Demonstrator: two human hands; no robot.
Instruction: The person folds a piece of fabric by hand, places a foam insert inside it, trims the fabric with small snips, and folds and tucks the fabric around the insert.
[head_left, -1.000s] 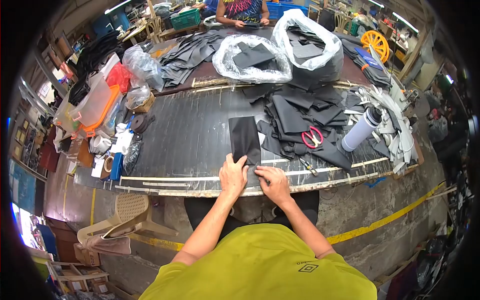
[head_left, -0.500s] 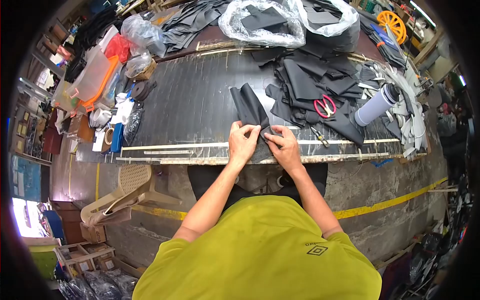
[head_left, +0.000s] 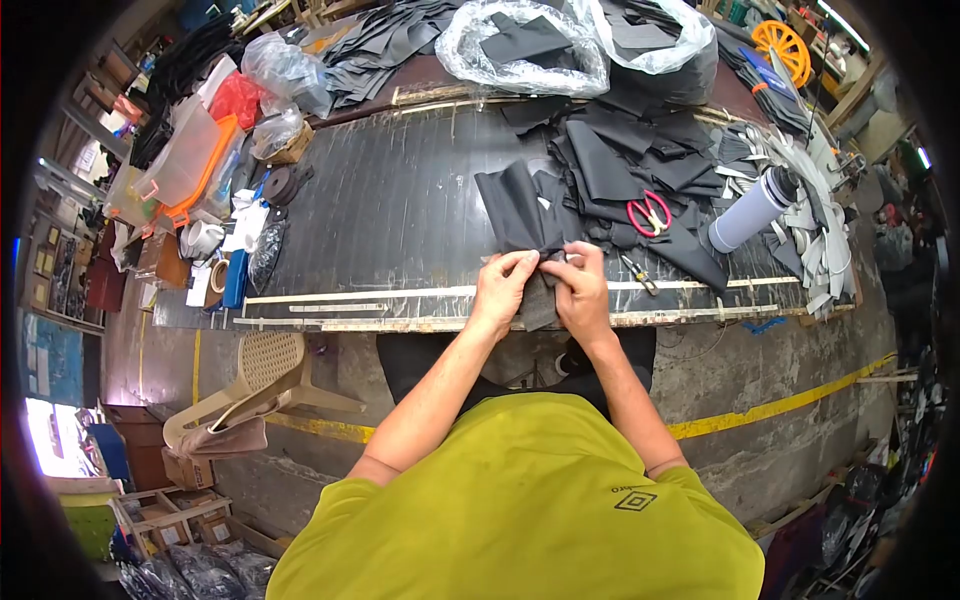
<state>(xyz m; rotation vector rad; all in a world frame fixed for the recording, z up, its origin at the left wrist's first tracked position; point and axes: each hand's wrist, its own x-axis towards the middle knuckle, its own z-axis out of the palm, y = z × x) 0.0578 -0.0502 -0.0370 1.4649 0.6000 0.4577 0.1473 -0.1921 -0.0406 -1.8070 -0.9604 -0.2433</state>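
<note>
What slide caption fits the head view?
Left hand and right hand hold dark cloth at the near edge of the table, scissors and bottle to the right.

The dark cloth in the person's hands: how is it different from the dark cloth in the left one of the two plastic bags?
The held cloth is pinched and bunched between the left hand and right hand; nobody touches the bagged cloth.
The held cloth shows folds, while the bagged cloth looks flatter.
The held cloth is at the table's near edge; the bagged cloth is farther away.
Both are dark.
</note>
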